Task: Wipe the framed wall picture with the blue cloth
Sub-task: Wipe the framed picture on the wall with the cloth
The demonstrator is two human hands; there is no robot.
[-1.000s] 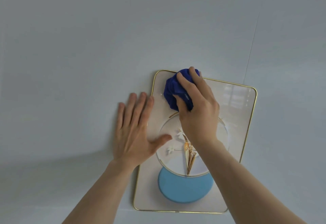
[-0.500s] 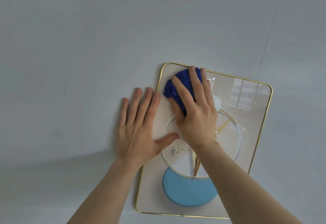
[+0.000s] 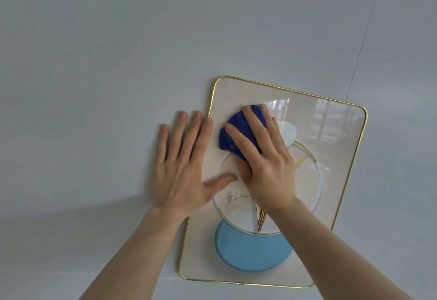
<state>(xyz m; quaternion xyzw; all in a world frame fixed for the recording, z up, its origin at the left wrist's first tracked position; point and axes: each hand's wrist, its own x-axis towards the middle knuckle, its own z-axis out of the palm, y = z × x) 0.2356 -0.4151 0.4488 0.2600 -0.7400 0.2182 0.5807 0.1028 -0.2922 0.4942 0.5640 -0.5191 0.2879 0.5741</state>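
The framed picture hangs on the wall, a glossy pale panel with a thin gold rim, a white circle and a light blue disc. A bunched dark blue cloth lies against its upper left part. My right hand presses flat on the cloth, fingers spread over it, hiding most of it. My left hand rests flat and spread on the wall at the picture's left edge, its thumb and forefinger overlapping the glass.
The plain pale grey wall fills the rest of the view. A thin vertical seam runs down to the picture's upper right. Window reflections show in the glass at the top right.
My right hand and the cloth have slid down from the picture's top left corner toward its middle. The left hand has stayed flat at the left edge.
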